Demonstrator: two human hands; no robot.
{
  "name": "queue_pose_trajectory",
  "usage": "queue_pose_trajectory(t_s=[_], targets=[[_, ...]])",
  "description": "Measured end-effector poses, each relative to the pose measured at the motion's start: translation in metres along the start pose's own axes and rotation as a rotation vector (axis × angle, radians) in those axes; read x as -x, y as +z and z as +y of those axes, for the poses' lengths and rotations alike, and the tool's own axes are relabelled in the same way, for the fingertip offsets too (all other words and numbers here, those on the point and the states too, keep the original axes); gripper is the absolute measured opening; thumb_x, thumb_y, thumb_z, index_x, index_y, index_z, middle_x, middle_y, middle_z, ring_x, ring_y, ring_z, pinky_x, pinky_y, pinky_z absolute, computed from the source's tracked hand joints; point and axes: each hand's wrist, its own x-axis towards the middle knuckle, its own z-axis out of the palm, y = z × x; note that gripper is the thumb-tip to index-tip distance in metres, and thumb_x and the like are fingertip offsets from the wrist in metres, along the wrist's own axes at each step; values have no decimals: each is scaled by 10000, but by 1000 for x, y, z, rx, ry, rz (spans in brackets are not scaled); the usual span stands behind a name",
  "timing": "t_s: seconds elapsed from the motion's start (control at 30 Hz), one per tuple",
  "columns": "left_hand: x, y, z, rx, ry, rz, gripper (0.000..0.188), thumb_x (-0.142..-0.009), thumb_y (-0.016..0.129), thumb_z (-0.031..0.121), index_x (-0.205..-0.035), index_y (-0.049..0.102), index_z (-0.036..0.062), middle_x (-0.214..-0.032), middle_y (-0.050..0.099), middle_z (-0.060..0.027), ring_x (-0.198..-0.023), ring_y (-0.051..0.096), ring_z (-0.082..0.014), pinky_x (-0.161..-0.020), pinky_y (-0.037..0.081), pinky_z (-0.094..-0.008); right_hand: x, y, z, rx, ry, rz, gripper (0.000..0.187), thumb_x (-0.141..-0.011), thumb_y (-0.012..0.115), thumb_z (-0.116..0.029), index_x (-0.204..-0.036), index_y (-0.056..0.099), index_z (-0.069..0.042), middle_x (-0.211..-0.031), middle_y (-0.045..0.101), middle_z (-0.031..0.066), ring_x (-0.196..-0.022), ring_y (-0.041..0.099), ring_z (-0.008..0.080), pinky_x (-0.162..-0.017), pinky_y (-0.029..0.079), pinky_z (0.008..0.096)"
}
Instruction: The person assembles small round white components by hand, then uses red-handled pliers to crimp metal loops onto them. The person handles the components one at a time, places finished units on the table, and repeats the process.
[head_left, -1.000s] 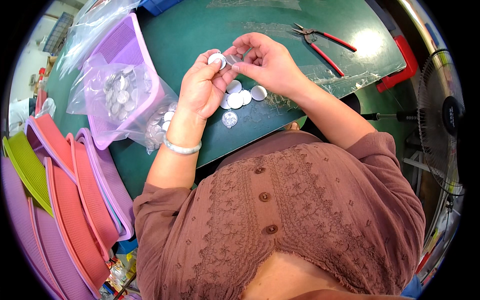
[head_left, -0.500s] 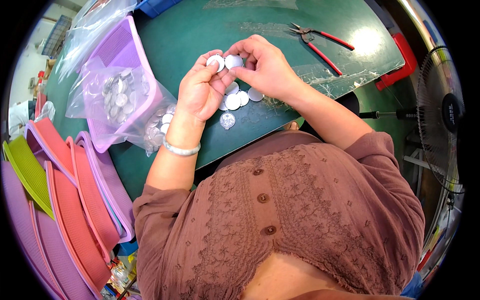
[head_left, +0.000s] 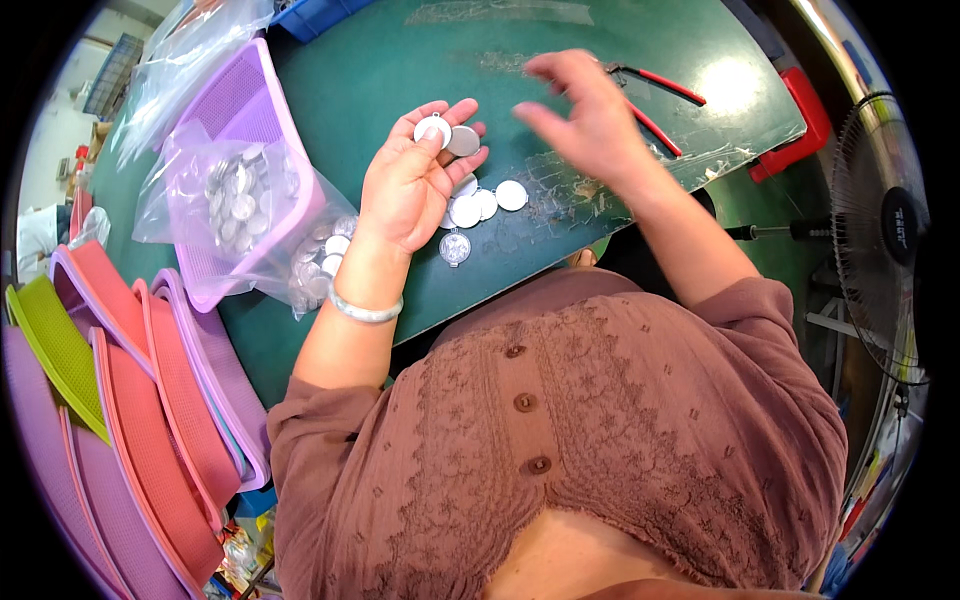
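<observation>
Over the green table, my left hand (head_left: 400,190) pinches a linked pair of round silver medallions (head_left: 433,130) between thumb and fingers; the second disc lies against its fingers. My right hand (head_left: 592,125) is off to the right, smeared by motion, with thumb and fingers apart and nothing seen in it. It partly covers the red-handled nippers (head_left: 665,86), hiding their jaws; whether it touches them I cannot tell. Several silver medallions (head_left: 511,195) lie on the table below my left hand. Nearest the table's front edge is a medallion with a relief pattern (head_left: 455,248).
Left of my hands stands a purple basket (head_left: 290,120) with a clear bag of medallions (head_left: 240,205) in it. Another clear bag of discs (head_left: 318,260) lies beside my left wrist. Stacked coloured baskets (head_left: 150,430) are at the left, a red clamp (head_left: 803,120) and fan (head_left: 885,235) at the right.
My right hand has let go of the medallions and moved right and up toward the nippers, its fingers spreading. My left hand keeps the medallions in nearly the same place.
</observation>
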Motion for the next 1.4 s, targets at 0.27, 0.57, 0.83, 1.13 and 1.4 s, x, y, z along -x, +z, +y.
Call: queue_pose_trajectory(t_s=[0.27, 0.57, 0.83, 1.13, 1.4], targets=[[-2, -8, -5, -55, -19, -36, 216, -915, 447, 128, -1102, 462, 22, -1104, 539, -155, -791, 525, -144, -699, 465, -262, 20, -68, 93, 750, 162, -180, 701, -700, 652, -471, -1250, 424, -100, -1246, 436, 169, -1194, 364, 334, -986, 260, 465], [0, -6, -3, -115, 1, 0, 196, -901, 495, 150, -1044, 510, 16, -858, 577, -86, -603, 457, -80, -533, 377, -194, 15, -68, 80, 707, -26, -220, 384, -821, 568, -297, -1118, 480, -70, -961, 545, 135, -941, 509, 316, -808, 414, 401], [2, -1, -2, -271, 52, 78, 195, -876, 545, 161, -997, 530, 9, -761, 585, -55, -537, 439, -60, -481, 341, -184, 6, -67, 28, -30, 340, -174, 279, -861, 548, -219, -1045, 455, -30, -759, 537, 105, -675, 520, 200, -628, 432, 301], [8, 8, 0, -342, 49, 63, 133, -858, 549, 111, -939, 564, 5, -722, 587, -44, -521, 442, -46, -471, 349, -165, 12, -48, -25, -224, 246, -582, 353, -743, 532, 3, -1085, 446, 3, -746, 482, 52, -689, 485, 101, -625, 421, 228], [9, 9, 2, -342, 44, 58, 135, -849, 561, 102, -924, 572, -9, -712, 592, -51, -516, 445, -43, -465, 354, -161, 15, -41, -31, -153, 128, -587, 313, -728, 498, -36, -1038, 495, 10, -692, 523, 128, -613, 508, 220, -589, 415, 301]])
